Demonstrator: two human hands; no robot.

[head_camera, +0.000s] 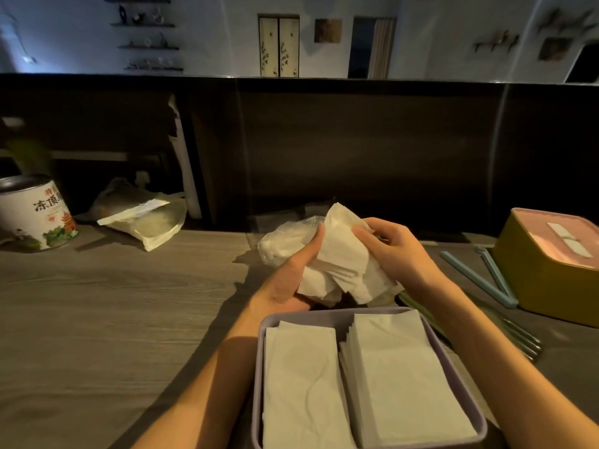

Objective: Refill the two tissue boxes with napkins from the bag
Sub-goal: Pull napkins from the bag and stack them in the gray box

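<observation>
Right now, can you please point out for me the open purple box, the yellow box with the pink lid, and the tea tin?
open purple box [259, 367], head view, on its left wall.
yellow box with the pink lid [531, 280], head view, on its yellow front side.
tea tin [32, 218], head view, on its printed label.

A clear plastic bag [285, 241] of white napkins [343, 254] sits mid-counter. The near lavender tissue box [262, 367] lies open, holding two napkin stacks; the yellow, pink-lidded box [531, 270] stands closed at right.
</observation>
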